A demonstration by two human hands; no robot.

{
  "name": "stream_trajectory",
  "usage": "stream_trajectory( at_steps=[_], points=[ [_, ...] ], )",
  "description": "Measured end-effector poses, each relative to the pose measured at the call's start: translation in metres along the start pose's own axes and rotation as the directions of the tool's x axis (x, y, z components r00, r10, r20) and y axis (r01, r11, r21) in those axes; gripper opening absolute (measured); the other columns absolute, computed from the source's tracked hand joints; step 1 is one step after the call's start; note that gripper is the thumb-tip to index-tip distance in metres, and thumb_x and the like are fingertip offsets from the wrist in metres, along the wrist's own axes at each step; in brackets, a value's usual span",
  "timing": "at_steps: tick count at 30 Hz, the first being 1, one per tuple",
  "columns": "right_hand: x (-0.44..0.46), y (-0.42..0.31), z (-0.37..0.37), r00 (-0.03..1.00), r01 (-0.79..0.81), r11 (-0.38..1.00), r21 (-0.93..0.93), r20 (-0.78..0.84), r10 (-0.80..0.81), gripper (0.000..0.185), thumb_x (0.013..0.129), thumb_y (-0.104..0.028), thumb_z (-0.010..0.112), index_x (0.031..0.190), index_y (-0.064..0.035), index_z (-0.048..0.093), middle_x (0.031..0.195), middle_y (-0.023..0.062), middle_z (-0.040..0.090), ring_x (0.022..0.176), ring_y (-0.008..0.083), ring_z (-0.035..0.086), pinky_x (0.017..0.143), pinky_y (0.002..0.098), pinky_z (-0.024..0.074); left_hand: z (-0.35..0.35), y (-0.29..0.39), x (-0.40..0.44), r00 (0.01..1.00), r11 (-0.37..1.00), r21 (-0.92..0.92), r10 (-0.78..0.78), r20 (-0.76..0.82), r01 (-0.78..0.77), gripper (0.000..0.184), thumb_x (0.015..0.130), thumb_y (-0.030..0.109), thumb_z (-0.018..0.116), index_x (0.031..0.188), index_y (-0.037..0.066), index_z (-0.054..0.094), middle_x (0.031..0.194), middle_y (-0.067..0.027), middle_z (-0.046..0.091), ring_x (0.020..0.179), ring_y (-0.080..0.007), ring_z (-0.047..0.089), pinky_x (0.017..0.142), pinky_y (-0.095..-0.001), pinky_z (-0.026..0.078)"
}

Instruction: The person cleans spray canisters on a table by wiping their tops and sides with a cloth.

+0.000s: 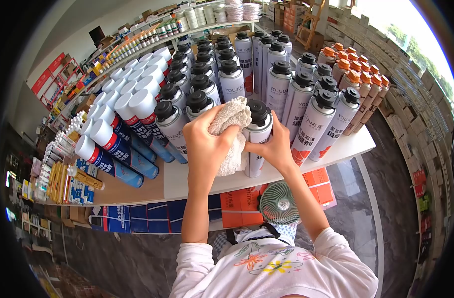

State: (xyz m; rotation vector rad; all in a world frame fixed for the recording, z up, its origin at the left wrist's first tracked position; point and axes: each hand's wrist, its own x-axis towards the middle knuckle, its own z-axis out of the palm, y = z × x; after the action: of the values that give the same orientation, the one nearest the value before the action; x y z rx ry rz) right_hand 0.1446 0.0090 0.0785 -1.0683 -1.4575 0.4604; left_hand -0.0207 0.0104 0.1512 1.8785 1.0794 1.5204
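Free room overhead, black-capped cans (232, 83) barring behind (tightly packed), white-capped cans (123, 107) leftward

A front can (257, 141) is standing near the tabletop's (175, 183) front edge, between the left hand (210, 139) and the right hand (273, 144). A cloth (233, 119) is sitting in the left hand, beside the can. Rows of cans (231, 84) are standing behind. Spray cans (140, 110) are standing left, tubes (56, 183) farther left. Boxes (239, 202) are sitting below the tabletop, behind a fan (279, 203).
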Motion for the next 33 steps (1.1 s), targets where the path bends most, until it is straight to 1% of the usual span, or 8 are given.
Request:
stream_trajectory(
  at_steps=[5, 10, 19, 21, 23, 25, 31, 33],
  points=[
    [0.003, -0.003, -0.009, 0.976, 0.066, 0.995, 0.072, 0.202, -0.079, 0.069, 0.063, -0.017, 0.088, 0.124, -0.0022, 0.057, 0.106, 0.0128, 0.072, 0.096, 0.0191, 0.07, 0.088, 0.0348, 0.0541, -0.003, 0.003, 0.001, 0.998, 0.997, 0.044, -0.055, -0.017, 0.056, 0.031, 0.077, 0.002, 0.07, 0.106, -0.008, 0.069, 0.091, -0.0198, 0.074, 0.084, -0.0266, 0.074, 0.079, -0.0345, 0.055],
    [-0.001, -0.009, -0.004, 0.983, 0.004, 0.995, 0.097, 0.185, -0.022, 0.069, 0.062, -0.018, 0.088, 0.123, -0.0025, 0.059, 0.106, 0.0111, 0.071, 0.099, 0.0186, 0.068, 0.091, 0.0342, 0.0521, 0.001, -0.019, -0.003, 0.935, 0.918, 0.208, 0.353, -0.042, -0.337, 0.038, 0.077, -0.005, 0.073, 0.115, -0.003, 0.068, 0.112, -0.016, 0.073, 0.096, -0.0329, 0.073, 0.084, -0.0377, 0.057],
    [-0.001, 0.002, 0.001, 0.999, 0.02, 0.997, 0.075, 0.035, -0.023, 0.065, 0.066, -0.017, 0.088, 0.121, -0.0019, 0.057, 0.104, 0.0146, 0.072, 0.096, 0.0205, 0.07, 0.087, 0.0346, 0.0539, 0.009, -0.024, -0.021, 0.741, 0.634, 0.505, 0.671, 0.019, -0.586, 0.04, 0.071, -0.002, 0.077, 0.111, 0.003, 0.075, 0.12, -0.007, 0.072, 0.098, -0.029, 0.072, 0.076, -0.0356, 0.061],
    [0.002, 0.012, 0.009, 0.997, -0.022, 0.999, 0.037, -0.069, 0.024, 0.066, 0.069, -0.018, 0.088, 0.124, -0.0039, 0.055, 0.104, 0.0184, 0.071, 0.098, 0.0306, 0.072, 0.084, 0.0377, 0.0549, 0.013, -0.02, -0.026, 0.614, 0.468, 0.47, 0.758, 0.222, -0.748, 0.04, 0.07, -0.002, 0.077, 0.109, 0.007, 0.076, 0.119, -0.0036, 0.072, 0.101, -0.0293, 0.071, 0.077, -0.0356, 0.062],
    [0.004, 0.018, 0.012, 0.996, -0.069, 0.99, 0.119, -0.052, 0.076, 0.067, 0.069, -0.018, 0.089, 0.125, -0.0035, 0.054, 0.106, 0.0177, 0.071, 0.098, 0.0316, 0.071, 0.085, 0.0382, 0.0549, 0.017, -0.014, -0.032, 0.662, 0.481, 0.503, 0.695, 0.28, -0.718, 0.042, 0.068, -0.001, 0.078, 0.108, 0.009, 0.076, 0.118, -0.0023, 0.072, 0.106, -0.03, 0.07, 0.082, -0.0363, 0.063],
    [0.003, 0.014, 0.014, 0.998, -0.015, 0.999, 0.051, -0.065, 0.019, 0.069, 0.068, -0.018, 0.089, 0.125, -0.0031, 0.055, 0.107, 0.0174, 0.071, 0.099, 0.0309, 0.071, 0.085, 0.0379, 0.0549, 0.021, -0.025, -0.02, 0.748, 0.685, 0.383, 0.663, 0.024, -0.62, 0.045, 0.066, -0.002, 0.077, 0.109, 0.007, 0.075, 0.119, -0.0038, 0.071, 0.107, -0.0304, 0.07, 0.085, -0.0376, 0.061],
    [-0.001, 0.008, 0.017, 0.995, -0.013, 1.0, 0.022, -0.099, 0.016, 0.075, 0.065, -0.017, 0.09, 0.129, -0.0026, 0.054, 0.111, 0.0163, 0.07, 0.1, 0.0288, 0.07, 0.087, 0.0378, 0.0545, 0.018, -0.021, -0.002, 0.871, 0.865, 0.223, 0.48, -0.107, -0.449, 0.04, 0.07, -0.008, 0.072, 0.109, -0.001, 0.071, 0.107, -0.0133, 0.074, 0.094, -0.0293, 0.073, 0.084, -0.0355, 0.058],
    [-0.002, 0.008, 0.018, 0.992, -0.038, 0.999, -0.002, -0.12, 0.038, 0.075, 0.065, -0.017, 0.09, 0.129, -0.003, 0.054, 0.112, 0.0165, 0.07, 0.103, 0.0289, 0.07, 0.089, 0.0385, 0.0541, 0.015, -0.018, 0.0, 0.963, 0.972, 0.052, 0.236, -0.128, -0.231, 0.036, 0.072, -0.007, 0.072, 0.108, -0.004, 0.071, 0.104, -0.0157, 0.075, 0.092, -0.0267, 0.074, 0.082, -0.0337, 0.057]
  ],
)
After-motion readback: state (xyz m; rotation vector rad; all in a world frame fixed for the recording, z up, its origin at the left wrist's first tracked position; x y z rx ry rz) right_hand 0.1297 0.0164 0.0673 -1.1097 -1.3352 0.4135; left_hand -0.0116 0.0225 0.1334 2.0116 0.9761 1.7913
